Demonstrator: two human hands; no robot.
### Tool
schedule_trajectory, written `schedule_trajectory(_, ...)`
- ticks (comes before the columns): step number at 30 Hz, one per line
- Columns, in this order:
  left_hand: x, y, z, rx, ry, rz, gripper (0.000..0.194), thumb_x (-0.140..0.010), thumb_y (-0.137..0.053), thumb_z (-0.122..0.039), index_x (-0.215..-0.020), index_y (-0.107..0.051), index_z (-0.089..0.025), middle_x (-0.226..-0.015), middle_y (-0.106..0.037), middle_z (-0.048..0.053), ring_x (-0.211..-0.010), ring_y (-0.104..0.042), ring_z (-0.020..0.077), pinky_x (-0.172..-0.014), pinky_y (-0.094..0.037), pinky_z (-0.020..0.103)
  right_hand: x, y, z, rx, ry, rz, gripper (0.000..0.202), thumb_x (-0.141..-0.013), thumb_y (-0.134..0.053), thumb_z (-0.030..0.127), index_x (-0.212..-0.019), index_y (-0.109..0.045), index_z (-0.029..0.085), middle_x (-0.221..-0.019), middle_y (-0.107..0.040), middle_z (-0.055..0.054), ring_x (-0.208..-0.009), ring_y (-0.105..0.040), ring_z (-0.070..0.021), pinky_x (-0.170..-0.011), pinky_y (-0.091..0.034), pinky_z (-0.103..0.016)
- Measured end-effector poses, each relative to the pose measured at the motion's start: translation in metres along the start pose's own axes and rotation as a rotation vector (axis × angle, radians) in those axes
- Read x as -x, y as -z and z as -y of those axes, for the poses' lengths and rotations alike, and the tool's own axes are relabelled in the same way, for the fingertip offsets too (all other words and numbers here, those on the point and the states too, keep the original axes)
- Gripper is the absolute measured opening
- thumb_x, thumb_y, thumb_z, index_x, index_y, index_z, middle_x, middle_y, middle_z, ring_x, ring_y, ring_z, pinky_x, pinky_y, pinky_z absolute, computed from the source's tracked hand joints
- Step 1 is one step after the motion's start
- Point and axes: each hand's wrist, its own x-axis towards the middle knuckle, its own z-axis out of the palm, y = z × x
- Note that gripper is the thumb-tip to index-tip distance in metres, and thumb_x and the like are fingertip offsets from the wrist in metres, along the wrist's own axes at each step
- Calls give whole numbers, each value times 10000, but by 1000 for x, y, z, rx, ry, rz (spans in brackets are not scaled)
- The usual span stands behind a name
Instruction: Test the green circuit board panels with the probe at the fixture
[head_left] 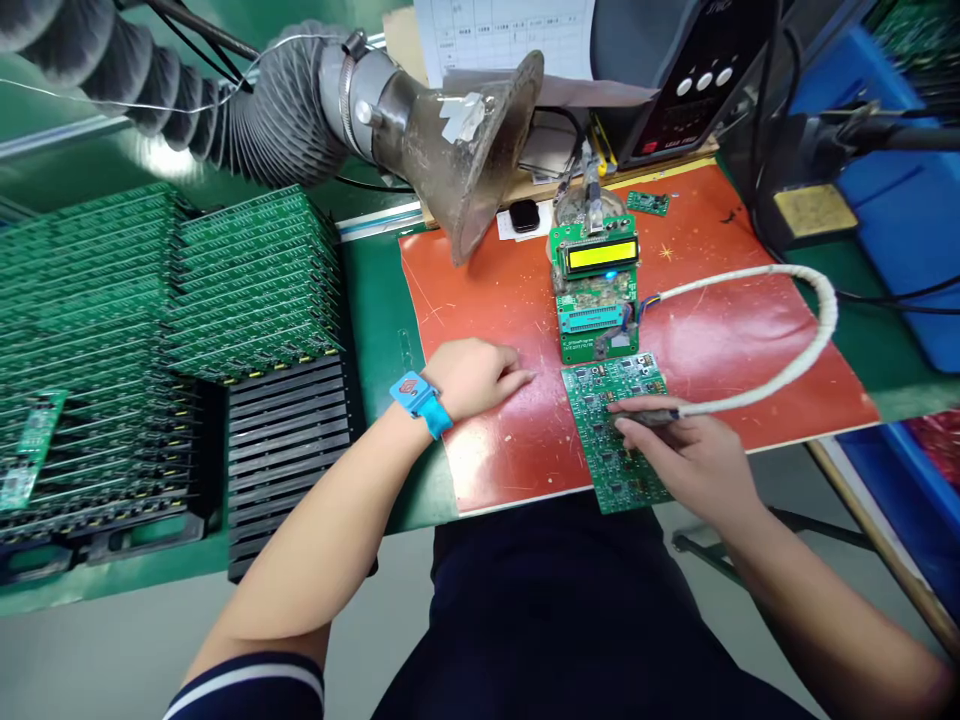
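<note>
My right hand [694,455] is closed around a dark probe [652,416] at the end of a white sleeved cable [806,370]. The probe's tip is over a green panel of circuit boards [589,440]; whether it touches cannot be made out. Just behind the panel, and close against it, lies a programmer board [581,350] with a lit yellow display and a teal socket. My left hand [472,380], wearing a blue wrist strap [424,400], rests loosely on the red mat [495,450], left of the panel, thumb and a finger apart, holding nothing.
Black racks [289,430] at left hold rows of upright green boards [247,280]. A fume hood [469,150] on a grey hose [277,110] hangs over the mat's back edge. A soldering station [675,100], a sponge [815,212] and blue bins [900,220] stand at right.
</note>
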Motion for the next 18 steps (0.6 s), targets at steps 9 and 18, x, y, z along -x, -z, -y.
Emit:
schedule_trajectory(9,0,-2,1,4,0,-10,379,-924,-462,-496,-787,-659,-202,-762,-686,14,-661,-606,149,-514,-255,249,2,-1,-3,114,71,-18,164,-869,-607,327,-950,-676,201,-808,-700,-22,-550,-624,-132,-494,-480,-246)
schedule_trajectory(18,-1,-3,3,35,-7,-14,378,-924,-454,-500,-796,-653,-206,-742,-679,13,-641,-597,145,-513,-263,237,-1,-8,-5,241,287,-27,129,-899,-554,279,-966,-637,206,-939,-693,-66,-840,-674,-201,-656,-555,-294)
